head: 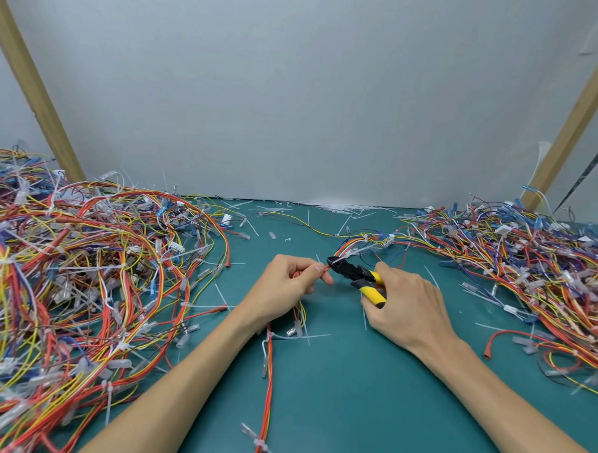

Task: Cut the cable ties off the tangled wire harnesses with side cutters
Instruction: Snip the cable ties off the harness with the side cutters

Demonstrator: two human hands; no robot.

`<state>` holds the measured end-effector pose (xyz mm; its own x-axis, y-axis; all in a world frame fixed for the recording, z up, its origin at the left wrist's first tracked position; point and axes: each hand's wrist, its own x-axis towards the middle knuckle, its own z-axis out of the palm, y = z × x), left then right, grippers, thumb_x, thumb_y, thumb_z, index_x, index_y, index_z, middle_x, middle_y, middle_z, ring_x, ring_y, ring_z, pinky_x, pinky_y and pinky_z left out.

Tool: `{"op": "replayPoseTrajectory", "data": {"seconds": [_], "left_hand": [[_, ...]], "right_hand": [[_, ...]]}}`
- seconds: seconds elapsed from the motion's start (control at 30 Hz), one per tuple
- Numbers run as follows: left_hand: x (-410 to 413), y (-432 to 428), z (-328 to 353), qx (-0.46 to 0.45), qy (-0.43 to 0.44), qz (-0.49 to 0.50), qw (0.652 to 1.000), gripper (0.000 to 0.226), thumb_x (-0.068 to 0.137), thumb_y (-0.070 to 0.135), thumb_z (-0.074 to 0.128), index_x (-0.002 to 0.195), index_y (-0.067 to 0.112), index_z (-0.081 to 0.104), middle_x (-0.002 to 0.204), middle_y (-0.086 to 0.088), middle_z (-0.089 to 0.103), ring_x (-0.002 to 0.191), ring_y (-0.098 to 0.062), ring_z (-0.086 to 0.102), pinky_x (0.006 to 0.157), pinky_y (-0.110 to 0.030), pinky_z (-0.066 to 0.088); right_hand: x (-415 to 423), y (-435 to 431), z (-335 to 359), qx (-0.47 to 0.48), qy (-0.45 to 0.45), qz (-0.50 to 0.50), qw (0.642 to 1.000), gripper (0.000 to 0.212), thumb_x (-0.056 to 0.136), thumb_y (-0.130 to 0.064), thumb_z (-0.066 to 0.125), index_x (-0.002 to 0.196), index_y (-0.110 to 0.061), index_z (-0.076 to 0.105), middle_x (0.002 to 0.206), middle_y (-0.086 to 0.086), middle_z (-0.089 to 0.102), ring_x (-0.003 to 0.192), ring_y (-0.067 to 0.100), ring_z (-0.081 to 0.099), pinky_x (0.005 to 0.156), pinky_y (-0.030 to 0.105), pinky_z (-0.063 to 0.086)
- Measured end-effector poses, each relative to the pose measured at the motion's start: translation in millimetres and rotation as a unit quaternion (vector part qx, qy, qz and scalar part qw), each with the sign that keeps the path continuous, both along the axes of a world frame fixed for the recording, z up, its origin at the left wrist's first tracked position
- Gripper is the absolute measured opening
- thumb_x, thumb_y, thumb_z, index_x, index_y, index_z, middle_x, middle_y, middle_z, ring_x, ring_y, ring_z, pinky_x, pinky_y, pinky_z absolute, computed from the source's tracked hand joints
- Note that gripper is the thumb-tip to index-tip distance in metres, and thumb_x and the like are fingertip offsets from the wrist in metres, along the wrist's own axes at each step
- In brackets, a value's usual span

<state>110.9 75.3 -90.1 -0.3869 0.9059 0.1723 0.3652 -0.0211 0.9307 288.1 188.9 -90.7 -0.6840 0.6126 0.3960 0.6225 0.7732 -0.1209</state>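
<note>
Forearms reach in from 6 o'clock over the tabletop [335,382]. The left hand [288,284] pinches a red wire [326,268]. The right hand [403,306] grips the side cutters [353,273], which nose into a cable tie [344,255] at 12 o'clock of centre. With fingertips this close, a slip could nick insulation or skin.

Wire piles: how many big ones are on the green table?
2. The left wire pile covers the left side; the right wire pile spreads along the right edge. The harness in the middle is just a few wires. Both piles run past the picture's edge.
</note>
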Motion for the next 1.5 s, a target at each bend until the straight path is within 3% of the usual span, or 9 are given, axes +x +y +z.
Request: {"op": "replayPoseTrajectory", "data": {"seconds": [0.3, 0.8, 0.9, 1.07, 1.13, 1.37, 1.5], "left_hand": [[-0.9, 0.4, -0.8, 0.000, 0.001, -0.005, 1.000, 0.034, 0.100, 0.027, 0.050, 0.077, 0.025, 0.074, 0.049, 0.012, 0.030, 0.049, -0.009, 0.026, 0.047, -0.022, 0.022], [-0.3, 0.9, 0.3, -0.003, -0.006, -0.005, 1.000, 0.034, 0.101, 0.024, 0.049, 0.077, 0.022, 0.073, 0.047, 0.012, 0.029, 0.043, -0.004, 0.029, 0.044, -0.015, 0.023], [0.5, -0.1, 1.0, -0.003, -0.005, -0.005, 1.000, 0.033, 0.101, 0.024, 0.049, 0.078, 0.021, 0.073, 0.049, 0.011, 0.028, 0.045, -0.006, 0.026, 0.045, -0.016, 0.022], [1.4, -0.8, 2.7, -0.004, -0.006, -0.006, 1.000, 0.033, 0.102, 0.023, 0.048, 0.080, 0.019, 0.073, 0.050, 0.011, 0.027, 0.048, -0.008, 0.024, 0.047, -0.024, 0.019], [1.7, -1.1, 3.0, -0.002, -0.007, -0.006, 1.000, 0.033, 0.102, 0.023, 0.048, 0.080, 0.019, 0.073, 0.049, 0.012, 0.027, 0.049, -0.008, 0.025, 0.047, -0.024, 0.019], [1.7, -0.5, 2.8, -0.002, -0.011, -0.002, 1.000, 0.034, 0.102, 0.022, 0.047, 0.081, 0.019, 0.072, 0.051, 0.012, 0.028, 0.046, -0.004, 0.031, 0.047, -0.018, 0.024], [1.4, -0.1, 2.9, -0.007, -0.012, 0.000, 1.000, 0.034, 0.103, 0.022, 0.045, 0.081, 0.020, 0.071, 0.051, 0.012, 0.028, 0.044, -0.002, 0.031, 0.046, -0.017, 0.023]], "right_hand": [[-0.1, 0.7, 0.3, 0.004, 0.004, -0.005, 1.000, 0.027, 0.080, -0.042, 0.056, 0.075, -0.024, 0.037, 0.066, -0.007, 0.052, 0.064, 0.028, 0.049, 0.053, 0.032, 0.033], [0.4, -0.4, 1.7, 0.010, 0.005, -0.008, 1.000, 0.026, 0.080, -0.043, 0.057, 0.076, -0.022, 0.041, 0.064, -0.006, 0.051, 0.066, 0.032, 0.055, 0.052, 0.032, 0.032], [0.3, 0.0, 1.4, 0.011, 0.005, -0.004, 1.000, 0.027, 0.080, -0.043, 0.057, 0.075, -0.022, 0.041, 0.064, -0.005, 0.053, 0.066, 0.032, 0.055, 0.052, 0.032, 0.033], [0.3, -0.4, 1.8, 0.017, 0.002, -0.007, 1.000, 0.027, 0.079, -0.042, 0.058, 0.074, -0.023, 0.039, 0.059, -0.007, 0.040, 0.060, 0.030, 0.044, 0.052, 0.032, 0.032], [0.5, -0.6, 1.8, 0.016, 0.008, -0.007, 1.000, 0.028, 0.078, -0.042, 0.058, 0.073, -0.023, 0.039, 0.059, -0.007, 0.042, 0.059, 0.028, 0.040, 0.051, 0.032, 0.032], [1.2, -1.9, 0.7, 0.034, 0.043, -0.030, 0.998, 0.030, 0.077, -0.040, 0.061, 0.074, -0.023, 0.036, 0.060, -0.007, 0.042, 0.063, 0.031, 0.052, 0.050, 0.031, 0.027], [2.0, 2.2, 2.0, 0.043, 0.090, -0.053, 0.994, 0.026, 0.077, -0.036, 0.065, 0.085, -0.024, 0.044, 0.069, -0.007, 0.042, 0.072, 0.028, 0.052, 0.055, 0.031, 0.028]]}}
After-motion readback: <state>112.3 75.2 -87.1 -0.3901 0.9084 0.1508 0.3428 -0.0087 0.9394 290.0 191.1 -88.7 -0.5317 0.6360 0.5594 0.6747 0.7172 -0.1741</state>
